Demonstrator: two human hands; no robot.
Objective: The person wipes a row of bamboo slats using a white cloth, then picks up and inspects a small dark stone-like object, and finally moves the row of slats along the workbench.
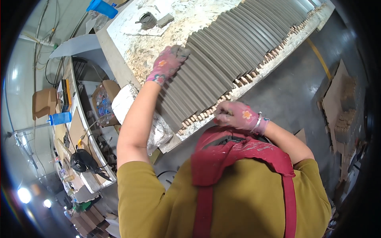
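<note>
Long grey tubes (234, 47) lie side by side in a row on the table. Pale wooden stick ends poke out of their near ends. My left hand (168, 65), in a pink flowered glove with dirty grey fingertips, rests at the tubes' far ends with its fingers laid over them. At the near side, my right hand (240, 116), in a matching glove, is by the wooden stick ends (222, 100) with curled fingers. What is in that hand, if anything, is hidden. A band circles my right wrist.
The pale, stained tabletop (135, 47) holds a dark roll (147, 20) and a small grey block (165, 20). A blue container (102, 8) is at the far left. A cluttered bench (81, 131) runs along the left. Flat cardboard (337, 103) stands on the right.
</note>
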